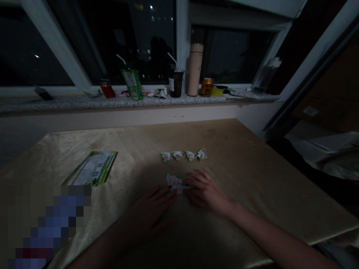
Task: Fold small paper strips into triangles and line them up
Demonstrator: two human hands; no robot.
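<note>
A small piece of printed paper (pixel 174 182), pale with reddish print, lies on the table in front of me, partly covered by my fingers. My left hand (pixel 154 209) rests low over the table, fingers stretched out, their tips at the paper's lower left edge. From the right, my right hand (pixel 209 190) has its curled fingers and thumb around the paper's right end. Beyond both hands sits a row of several small folded paper pieces (pixel 178 155), white and green, with points sticking up. Dim light hides the finer folds and print.
A green printed sheet or packet (pixel 94 168) lies at the left, beside a pixelated area. Along the windowsill (pixel 157 102) stand a green cup with a straw (pixel 131 82), a dark drink cup (pixel 175 84), a pink flask (pixel 195 71), a gold can (pixel 207 87) and a red jar (pixel 107 89).
</note>
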